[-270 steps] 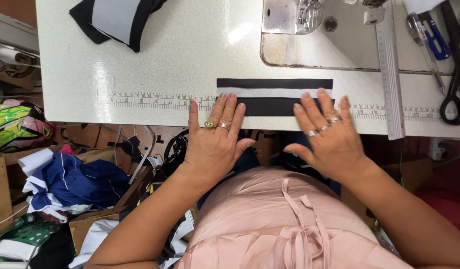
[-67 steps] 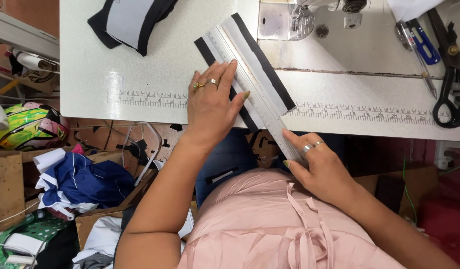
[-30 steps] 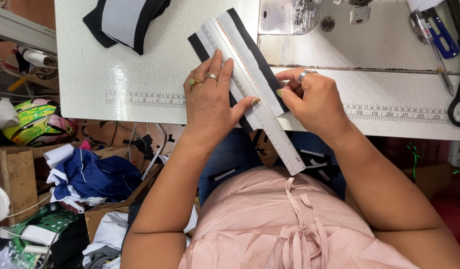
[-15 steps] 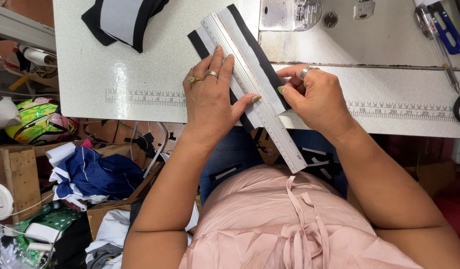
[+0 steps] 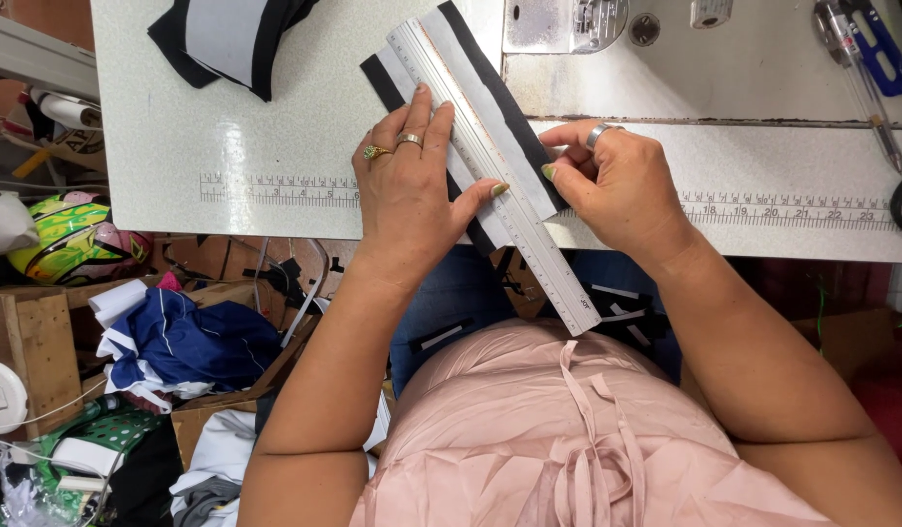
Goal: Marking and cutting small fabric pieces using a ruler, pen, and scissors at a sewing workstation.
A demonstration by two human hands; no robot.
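A black and white fabric strip (image 5: 490, 93) lies slanted across the near edge of the white table (image 5: 226, 127), running from the middle of the table top down toward the person's lap. A long metal ruler (image 5: 514, 210) lies on the strip along its length, and its lower end sticks out past the near edge of the table.

The left hand (image 5: 407, 190) rests flat, palm down and fingers spread, on the strip and the ruler, pressing on them without closing around anything; the thumb touches the ruler's edge. The right hand (image 5: 617, 185) is curled, its fingertips pinched on the right edge of the strip just beside the ruler, near the table's front edge.

A second folded black and white cloth (image 5: 226, 39) lies at the far left corner of the table. The sewing machine base (image 5: 685, 59) sits at the far right, with a blue snipper (image 5: 876, 49) and a pen (image 5: 856, 73) near it.
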